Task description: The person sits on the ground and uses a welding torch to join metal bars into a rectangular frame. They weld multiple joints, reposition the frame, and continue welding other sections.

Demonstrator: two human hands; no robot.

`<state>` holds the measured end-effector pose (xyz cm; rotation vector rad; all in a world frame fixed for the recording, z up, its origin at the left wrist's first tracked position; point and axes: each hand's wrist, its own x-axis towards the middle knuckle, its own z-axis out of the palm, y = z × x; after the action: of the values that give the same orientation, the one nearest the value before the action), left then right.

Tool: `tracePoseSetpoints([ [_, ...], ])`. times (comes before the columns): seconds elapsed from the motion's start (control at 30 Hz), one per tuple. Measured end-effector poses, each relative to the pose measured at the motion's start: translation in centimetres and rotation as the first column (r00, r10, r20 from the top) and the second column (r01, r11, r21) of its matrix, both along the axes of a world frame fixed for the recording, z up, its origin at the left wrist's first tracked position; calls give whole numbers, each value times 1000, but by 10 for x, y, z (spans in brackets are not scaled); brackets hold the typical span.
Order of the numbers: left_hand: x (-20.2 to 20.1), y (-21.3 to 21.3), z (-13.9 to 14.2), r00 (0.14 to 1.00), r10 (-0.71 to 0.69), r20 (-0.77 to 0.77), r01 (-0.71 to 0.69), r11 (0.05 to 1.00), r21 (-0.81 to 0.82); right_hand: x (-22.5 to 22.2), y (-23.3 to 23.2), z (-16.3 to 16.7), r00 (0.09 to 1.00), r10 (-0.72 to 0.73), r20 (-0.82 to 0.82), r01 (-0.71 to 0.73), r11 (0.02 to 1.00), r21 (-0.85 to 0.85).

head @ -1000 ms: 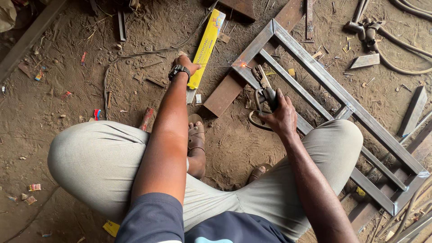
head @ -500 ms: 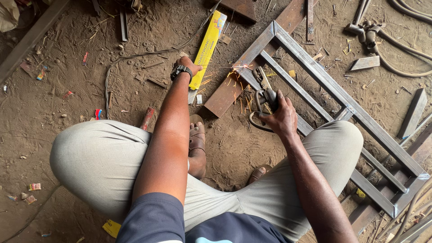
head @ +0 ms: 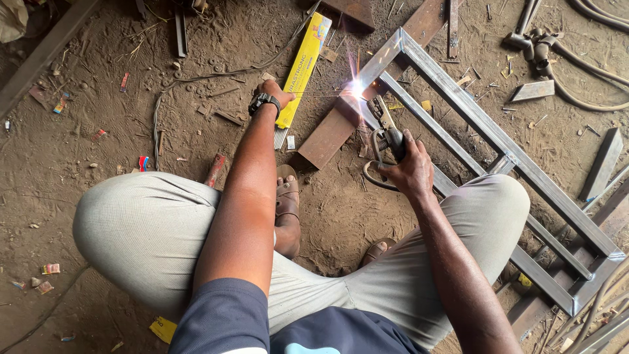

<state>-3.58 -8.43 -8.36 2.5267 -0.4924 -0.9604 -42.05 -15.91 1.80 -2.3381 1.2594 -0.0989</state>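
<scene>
Electrode holder [head: 386, 134] | clasped tight in right hand [head: 411, 172]; arc sparking at steel frame [head: 458, 98] corner | left hand [head: 278, 94] resting loosely curled on yellow electrode box [head: 303, 69] | short, steady arc advised.

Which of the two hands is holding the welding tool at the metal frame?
The right hand grips the welding tool, sparking at the metal frame. The left hand rests by the yellow box instead.

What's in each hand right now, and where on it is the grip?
The right hand grips the welding electrode holder by its handle end, its tip sparking at the metal frame. The left hand holds nothing; it rests at the yellow electrode box.
</scene>
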Motion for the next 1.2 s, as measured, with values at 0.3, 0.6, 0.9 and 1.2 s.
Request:
tracePoseSetpoints([
  [0.3,-3,-4,8,998,-69,10,68,997,39,-7,-5,-14,993,15,114,-9,999,-54],
  [0.6,-5,-9,1,995,-58,77,55,998,39,-9,-6,-17,999,20,38,-19,999,-32],
  [0.9,-5,-8,-1,999,-5,33,5,1000,14,-8,-4,-15,995,35,90,-31,999,-42],
  [1.2,1,-10,-1,999,-47,1,47,999,-20,-10,-6,-17,995,50,85,-43,996,-83],
])
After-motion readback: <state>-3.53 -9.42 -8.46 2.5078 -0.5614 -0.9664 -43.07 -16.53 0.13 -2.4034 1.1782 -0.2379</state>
